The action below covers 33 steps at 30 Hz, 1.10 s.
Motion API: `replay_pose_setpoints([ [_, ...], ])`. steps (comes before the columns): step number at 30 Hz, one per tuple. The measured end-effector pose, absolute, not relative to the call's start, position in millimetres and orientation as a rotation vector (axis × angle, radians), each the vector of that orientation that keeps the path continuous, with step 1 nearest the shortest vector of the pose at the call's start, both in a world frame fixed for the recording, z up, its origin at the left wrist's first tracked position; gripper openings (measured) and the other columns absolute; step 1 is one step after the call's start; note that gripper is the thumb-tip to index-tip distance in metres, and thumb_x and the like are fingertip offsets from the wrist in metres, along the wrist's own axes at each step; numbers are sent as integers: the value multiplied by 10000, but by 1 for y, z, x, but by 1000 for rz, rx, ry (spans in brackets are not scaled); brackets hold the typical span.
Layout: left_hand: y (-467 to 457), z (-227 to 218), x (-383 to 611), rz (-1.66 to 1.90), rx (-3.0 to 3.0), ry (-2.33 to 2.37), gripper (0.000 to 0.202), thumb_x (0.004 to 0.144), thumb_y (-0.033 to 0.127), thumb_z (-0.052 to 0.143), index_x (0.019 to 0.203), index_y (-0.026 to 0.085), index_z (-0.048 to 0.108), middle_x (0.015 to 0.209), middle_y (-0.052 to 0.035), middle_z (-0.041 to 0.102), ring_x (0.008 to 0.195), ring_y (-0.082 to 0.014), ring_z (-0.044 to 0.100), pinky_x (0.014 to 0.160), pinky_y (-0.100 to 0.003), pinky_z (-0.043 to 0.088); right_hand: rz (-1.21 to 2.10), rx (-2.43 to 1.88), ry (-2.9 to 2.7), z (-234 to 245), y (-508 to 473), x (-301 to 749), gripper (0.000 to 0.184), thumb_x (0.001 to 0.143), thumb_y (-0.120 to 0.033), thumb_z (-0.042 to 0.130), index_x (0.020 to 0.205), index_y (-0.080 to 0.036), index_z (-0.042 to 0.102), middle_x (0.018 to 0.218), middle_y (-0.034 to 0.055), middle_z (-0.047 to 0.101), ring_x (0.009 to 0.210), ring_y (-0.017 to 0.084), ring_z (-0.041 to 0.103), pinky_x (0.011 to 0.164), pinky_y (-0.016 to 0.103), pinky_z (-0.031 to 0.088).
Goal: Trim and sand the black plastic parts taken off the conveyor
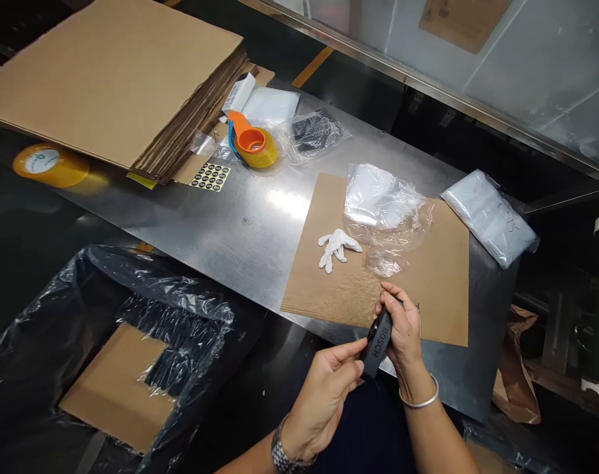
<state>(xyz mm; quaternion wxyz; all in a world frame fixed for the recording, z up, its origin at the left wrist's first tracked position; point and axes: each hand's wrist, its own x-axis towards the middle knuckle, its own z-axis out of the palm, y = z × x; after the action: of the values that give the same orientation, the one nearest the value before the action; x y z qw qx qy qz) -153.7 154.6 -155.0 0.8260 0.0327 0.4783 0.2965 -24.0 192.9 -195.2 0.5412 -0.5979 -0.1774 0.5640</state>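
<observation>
A slim black device (378,347) with BOSCH lettering on its side is held tilted at the table's near edge. My right hand (402,322) wraps around its upper end, with the thumb along the top. At the lower end, the index finger and thumb of my left hand (329,387) pinch it. Beyond my hands, a flat cardboard sheet (309,276) lies on the metal table. On that sheet rest a crumpled white glove (337,249) and clear plastic bags (376,197).
A tall stack of cardboard (116,72) fills the far left. Near it are a tape dispenser (253,141), a sticker sheet (210,177) and a yellow tape roll (52,164). A plastic-wrapped packet (492,217) lies at right. A box lined with black plastic (191,296) stands lower left.
</observation>
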Motion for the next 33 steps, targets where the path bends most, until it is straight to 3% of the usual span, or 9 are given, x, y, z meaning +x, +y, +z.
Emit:
replay_pose_setpoints([
  [6, 162, -156, -156, 623, 22, 963, 315, 681, 165, 625, 986, 98, 669, 833, -110, 675, 891, -240, 577, 869, -411, 397, 1376, -1550, -362, -199, 200, -25, 321, 715, -366, 618, 975, -196, 536, 551, -64, 482, 456, 71, 415, 424, 182, 323],
  [15, 172, -159, -157, 624, 50, 886, 271, 751, 156, 549, 983, 81, 668, 947, -145, 677, 884, -226, 592, 882, -414, 400, 1327, -1655, -391, -205, 209, -28, 344, 694, -396, 625, 954, -185, 542, 525, -70, 455, 442, 75, 372, 417, 199, 294],
  [33, 186, -176, -161, 662, -21, 945, 197, 750, 196, 592, 900, 98, 673, 862, -121, 695, 824, -218, 628, 837, -409, 435, 1259, -1763, -536, -210, 225, -39, 354, 703, -414, 605, 968, -188, 546, 565, -67, 419, 467, 78, 343, 432, 209, 273],
])
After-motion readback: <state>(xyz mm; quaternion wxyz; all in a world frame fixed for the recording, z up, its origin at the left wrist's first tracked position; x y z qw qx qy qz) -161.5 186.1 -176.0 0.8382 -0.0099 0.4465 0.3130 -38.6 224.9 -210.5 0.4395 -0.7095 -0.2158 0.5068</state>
